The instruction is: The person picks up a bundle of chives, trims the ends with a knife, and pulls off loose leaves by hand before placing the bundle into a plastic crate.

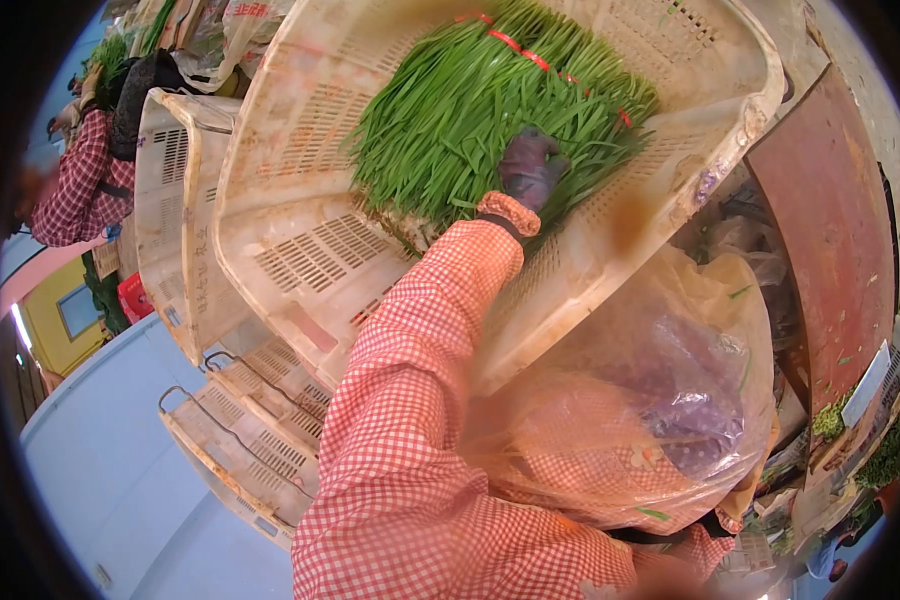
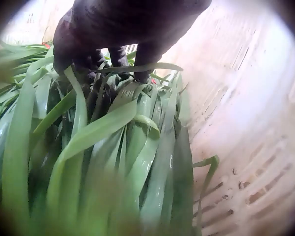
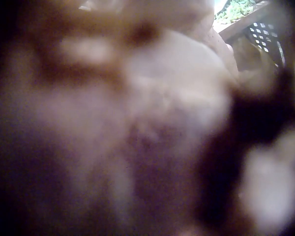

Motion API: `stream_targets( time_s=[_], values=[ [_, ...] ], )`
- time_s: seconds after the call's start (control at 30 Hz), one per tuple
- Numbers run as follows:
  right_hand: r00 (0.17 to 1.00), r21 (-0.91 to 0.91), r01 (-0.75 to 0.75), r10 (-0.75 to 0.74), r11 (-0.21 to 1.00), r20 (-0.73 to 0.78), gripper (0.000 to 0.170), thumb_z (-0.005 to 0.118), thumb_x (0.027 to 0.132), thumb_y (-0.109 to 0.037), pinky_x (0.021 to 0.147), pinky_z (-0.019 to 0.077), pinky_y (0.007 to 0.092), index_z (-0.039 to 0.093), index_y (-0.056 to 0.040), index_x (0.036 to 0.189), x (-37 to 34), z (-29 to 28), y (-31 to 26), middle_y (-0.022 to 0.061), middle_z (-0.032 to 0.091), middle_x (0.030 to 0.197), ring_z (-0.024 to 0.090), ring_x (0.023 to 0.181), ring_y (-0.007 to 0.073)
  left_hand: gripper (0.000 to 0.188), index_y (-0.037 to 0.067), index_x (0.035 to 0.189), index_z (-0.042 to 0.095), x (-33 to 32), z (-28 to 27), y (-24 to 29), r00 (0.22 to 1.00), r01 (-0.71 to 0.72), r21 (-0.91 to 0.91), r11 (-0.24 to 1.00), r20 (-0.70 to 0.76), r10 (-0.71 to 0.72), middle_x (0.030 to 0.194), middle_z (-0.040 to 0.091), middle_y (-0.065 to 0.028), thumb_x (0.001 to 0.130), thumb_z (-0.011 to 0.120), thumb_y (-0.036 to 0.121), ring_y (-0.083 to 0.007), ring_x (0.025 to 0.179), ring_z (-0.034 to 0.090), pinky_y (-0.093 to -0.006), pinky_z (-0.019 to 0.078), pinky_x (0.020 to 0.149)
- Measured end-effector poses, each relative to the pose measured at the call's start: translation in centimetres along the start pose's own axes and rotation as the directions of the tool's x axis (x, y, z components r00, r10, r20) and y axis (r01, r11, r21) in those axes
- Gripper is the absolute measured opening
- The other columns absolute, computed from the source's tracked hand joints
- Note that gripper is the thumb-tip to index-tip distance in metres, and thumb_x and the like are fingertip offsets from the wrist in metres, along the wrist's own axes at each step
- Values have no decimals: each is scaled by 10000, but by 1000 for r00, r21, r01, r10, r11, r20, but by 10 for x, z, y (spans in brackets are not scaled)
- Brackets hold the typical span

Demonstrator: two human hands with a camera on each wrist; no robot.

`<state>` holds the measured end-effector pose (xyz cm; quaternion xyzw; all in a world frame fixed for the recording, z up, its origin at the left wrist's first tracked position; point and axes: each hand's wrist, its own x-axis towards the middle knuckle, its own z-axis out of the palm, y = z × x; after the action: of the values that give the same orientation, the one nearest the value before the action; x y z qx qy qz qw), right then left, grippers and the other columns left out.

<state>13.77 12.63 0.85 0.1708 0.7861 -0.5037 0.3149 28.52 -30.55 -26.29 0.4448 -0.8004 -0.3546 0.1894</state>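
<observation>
My left hand, in a dark purple glove, reaches into a big whitish plastic crate. It grips a bunch of garlic chives, the fingers curled down among the leaves; the fingertips are partly hidden there. More garlic chives lie side by side in bundles tied with red bands. Long flat leaves hang below the gloved hand in the left wrist view, beside the crate's slotted wall. No right hand shows in the head view, and the right wrist view is a close purple-brown blur.
Clear plastic sheeting covers checked and purple dotted cloth below the crate. More crates stand at the left, some with wire handles. A reddish-brown board rises at the right. A person in a checked shirt is at the far left.
</observation>
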Motion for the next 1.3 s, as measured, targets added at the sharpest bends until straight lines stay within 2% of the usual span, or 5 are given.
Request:
stream_targets(
  time_s=[0.4,0.7,0.97,1.07,1.3],
  values=[
    [1000,-8,4,-3,1000,6,315,613,936,-202,786,520,297,616,17,1163,0,-4,3,76,669,1030,633,846,167,107,58,756,707,15,3,1,990,143,-188,972,11,-143,820,657,-98,680,782,66,-239,792,638,-353,505,730],
    [999,-6,29,-29,1000,37,328,612,936,-214,794,513,295,612,19,1166,4,0,5,76,665,1033,628,850,167,173,56,827,695,52,-77,68,946,-136,-531,837,-319,-49,865,636,-70,704,789,-19,-172,778,629,-300,537,724],
    [985,-184,175,-173,967,27,340,611,935,-225,801,506,293,609,21,1168,11,5,-1,77,661,1037,623,854,167,94,22,884,690,19,-109,199,721,-693,-330,641,-318,616,942,635,-122,790,696,24,-253,783,654,-326,557,711],
    [972,-222,233,-231,947,35,342,626,920,-247,767,493,285,632,28,1123,9,-12,18,71,674,984,613,819,163,160,40,916,707,-38,-62,208,441,-705,568,424,-118,890,946,653,-125,831,618,142,-277,808,650,-375,538,689],
    [923,-586,271,-379,764,-68,310,649,891,-243,731,487,300,676,44,1006,10,-104,85,87,696,883,611,780,169,157,114,985,686,-75,-109,208,751,-636,99,766,-150,643,957,688,-105,853,644,189,-291,915,667,-400,539,770]
  ],
)
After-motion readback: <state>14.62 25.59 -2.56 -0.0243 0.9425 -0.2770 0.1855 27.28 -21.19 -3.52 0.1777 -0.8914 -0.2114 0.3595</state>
